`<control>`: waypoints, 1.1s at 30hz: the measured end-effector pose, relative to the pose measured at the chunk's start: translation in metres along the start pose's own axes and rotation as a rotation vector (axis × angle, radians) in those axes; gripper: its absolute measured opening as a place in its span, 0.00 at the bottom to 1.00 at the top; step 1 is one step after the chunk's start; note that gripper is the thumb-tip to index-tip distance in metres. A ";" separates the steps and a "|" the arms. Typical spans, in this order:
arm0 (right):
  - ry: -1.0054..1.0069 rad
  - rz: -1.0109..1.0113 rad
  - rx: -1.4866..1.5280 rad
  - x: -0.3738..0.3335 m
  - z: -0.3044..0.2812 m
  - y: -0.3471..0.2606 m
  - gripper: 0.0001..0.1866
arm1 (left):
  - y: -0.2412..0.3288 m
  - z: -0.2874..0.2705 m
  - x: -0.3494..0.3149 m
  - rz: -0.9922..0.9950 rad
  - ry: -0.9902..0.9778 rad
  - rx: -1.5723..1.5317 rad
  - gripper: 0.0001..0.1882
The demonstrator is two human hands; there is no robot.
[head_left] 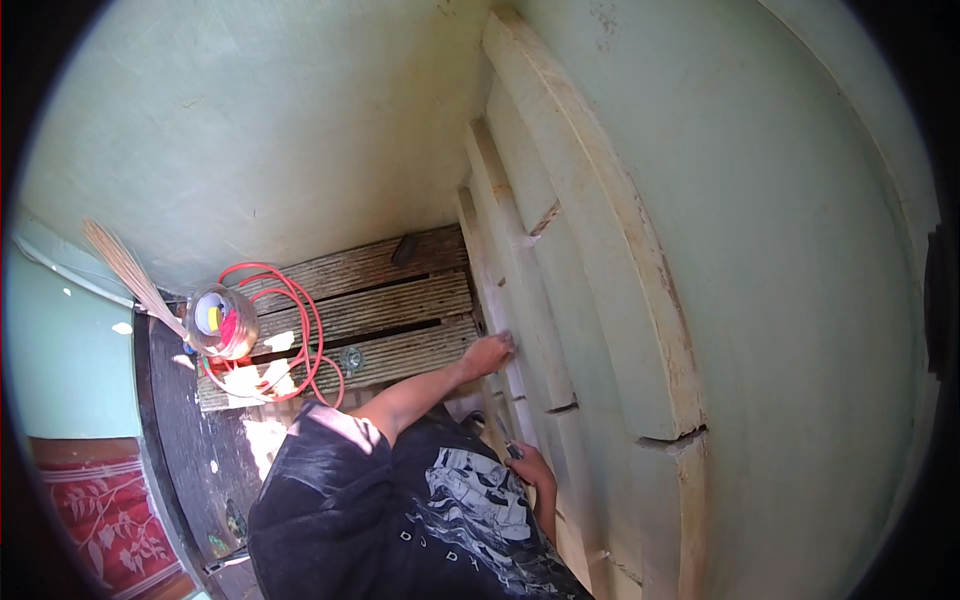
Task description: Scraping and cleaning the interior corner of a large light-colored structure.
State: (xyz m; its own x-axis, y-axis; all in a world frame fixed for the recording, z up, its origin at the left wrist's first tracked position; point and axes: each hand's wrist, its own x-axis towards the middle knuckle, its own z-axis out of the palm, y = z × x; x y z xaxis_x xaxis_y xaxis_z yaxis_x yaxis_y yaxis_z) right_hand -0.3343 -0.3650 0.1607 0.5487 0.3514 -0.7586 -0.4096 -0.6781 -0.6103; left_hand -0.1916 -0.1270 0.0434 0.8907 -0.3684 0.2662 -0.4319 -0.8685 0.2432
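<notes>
My left hand (488, 355) reaches out to the lower pale ledge (514, 375) along the wall. Its fingers are closed and pressed to the surface there; a small greyish bit shows at the fingertips, too unclear to name. Closer to my body, my right hand (533, 466) is wrapped around a slim tool with a dark handle (513, 449). The tool's thin end points away from me, beside the ledges, and its exact kind cannot be made out. Above the lower ledge run further cream-coloured ledges (640, 230) with chipped edges and open cracks.
Weathered ribbed boards (370, 300) with dark gaps lie ahead. To the left are a coiled red hose (318, 330), a clear tub (240, 335) of small items, a straw broom (130, 265) and a small glass object (351, 359). A red patterned cloth (105, 520) lies lower left.
</notes>
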 end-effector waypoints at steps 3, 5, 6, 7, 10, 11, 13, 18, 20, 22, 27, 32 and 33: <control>0.050 0.030 0.076 -0.007 -0.004 0.009 0.30 | 0.018 -0.040 -0.011 -0.159 -0.053 -0.585 0.12; 0.045 0.073 0.122 -0.005 -0.005 0.012 0.30 | 0.017 -0.061 -0.023 -0.342 -0.036 -0.699 0.18; 0.036 0.023 0.116 0.002 -0.004 0.021 0.32 | 0.020 -0.072 -0.024 -0.343 -0.038 -0.696 0.18; 0.021 -0.030 0.104 0.006 -0.002 0.020 0.35 | 0.023 -0.085 -0.026 -0.441 -0.061 -0.545 0.21; 0.016 -0.119 0.111 0.013 0.004 0.015 0.31 | 0.011 -0.076 -0.043 -0.568 -0.001 -0.488 0.21; 0.005 -0.127 0.101 0.009 0.004 -0.001 0.31 | 0.006 -0.071 -0.048 -0.593 0.082 -0.589 0.20; 0.065 -0.090 0.049 0.001 0.004 -0.028 0.25 | 0.001 -0.066 -0.055 -0.690 0.116 -0.642 0.14; 0.189 -0.131 0.080 0.030 0.008 -0.024 0.15 | -0.042 -0.083 -0.059 -0.547 0.357 -0.449 0.21; 0.259 -0.245 0.044 0.040 0.005 -0.029 0.12 | -0.068 -0.100 -0.057 -0.556 0.290 -0.474 0.18; 0.265 -0.177 -0.030 0.056 -0.003 -0.052 0.09 | -0.087 -0.117 -0.049 -0.573 0.264 -0.483 0.13; 0.129 -0.101 0.403 0.111 -0.003 -0.123 0.19 | -0.110 -0.113 -0.048 -0.660 0.285 -0.591 0.15; 0.065 -0.112 0.516 0.172 0.007 -0.173 0.20 | -0.080 -0.076 -0.022 -1.125 0.188 -1.529 0.18; 0.062 -0.103 0.488 0.179 0.006 -0.182 0.17 | -0.072 -0.072 -0.010 -1.220 0.178 -1.809 0.18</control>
State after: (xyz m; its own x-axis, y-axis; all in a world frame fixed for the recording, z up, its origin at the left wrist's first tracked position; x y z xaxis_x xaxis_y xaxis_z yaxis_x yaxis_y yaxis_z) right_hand -0.1657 -0.1749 0.1352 0.6404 0.3522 -0.6826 -0.6357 -0.2558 -0.7283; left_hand -0.1797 -0.0369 0.0907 0.7798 0.0832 -0.6205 0.4506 0.6136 0.6484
